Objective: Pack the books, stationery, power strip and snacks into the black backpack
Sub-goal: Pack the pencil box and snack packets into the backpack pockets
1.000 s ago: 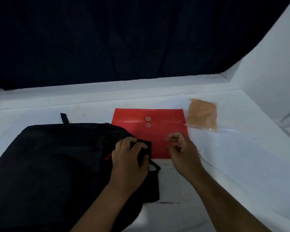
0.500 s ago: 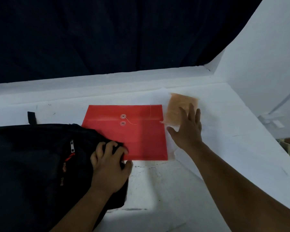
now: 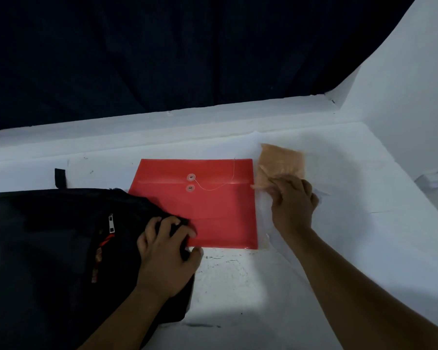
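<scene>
The black backpack (image 3: pixel 48 248) lies flat at the left, with a zipper pull and red trim showing near its middle. My left hand (image 3: pixel 166 251) grips the backpack's right edge. A red string-tie document envelope (image 3: pixel 213 205) lies flat on the white table, partly under the backpack's corner. To its right is a clear snack packet with tan contents (image 3: pixel 281 162). My right hand (image 3: pixel 292 203) pinches the packet's near edge, fingers curled over it.
The white table (image 3: pixel 238 286) has a raised white ledge along the back and a white wall at the right. A dark curtain hangs behind. A black strap end (image 3: pixel 60 178) sticks out beyond the backpack. White paper sheets lie under the snack packet.
My right hand went from near the envelope's front edge out to the snack packet and closed its fingers on it. My left hand stayed on the backpack's edge.
</scene>
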